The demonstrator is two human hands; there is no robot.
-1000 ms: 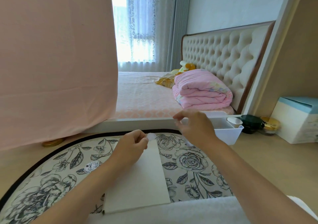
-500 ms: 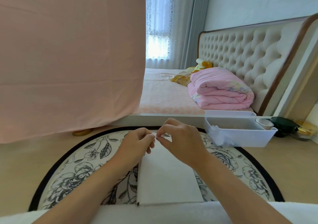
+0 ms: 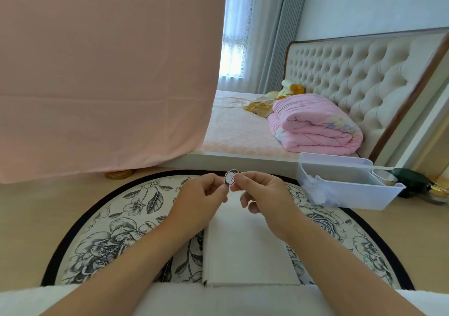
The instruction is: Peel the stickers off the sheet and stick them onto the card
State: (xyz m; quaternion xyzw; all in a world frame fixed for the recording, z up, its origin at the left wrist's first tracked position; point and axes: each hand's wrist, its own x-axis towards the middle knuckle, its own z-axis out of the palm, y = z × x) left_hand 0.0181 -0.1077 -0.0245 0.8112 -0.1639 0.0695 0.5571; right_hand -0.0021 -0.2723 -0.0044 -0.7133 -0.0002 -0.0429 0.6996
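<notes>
A small round sticker [image 3: 230, 177] with a dark cartoon figure is held up between both hands, above the far end of the white card [image 3: 245, 247]. My left hand [image 3: 199, 201] pinches its lower left edge with fingertips. My right hand [image 3: 262, 199] pinches its right edge between thumb and forefinger. The card lies flat on a round floral-print table [image 3: 116, 230], its near edge at my lap. No separate sticker sheet can be made out.
A white plastic tray [image 3: 345, 187] with crumpled white scraps stands at the right of the table. Dark and gold round tins [image 3: 435, 187] sit beyond it. A pink hanging cloth [image 3: 102, 72] fills the left. A bed with a folded pink quilt [image 3: 313, 126] lies behind.
My right hand came back from the tray to meet the left hand. Both hands now hold the small sticker raised and visible above the card. The camera view shifted right.
</notes>
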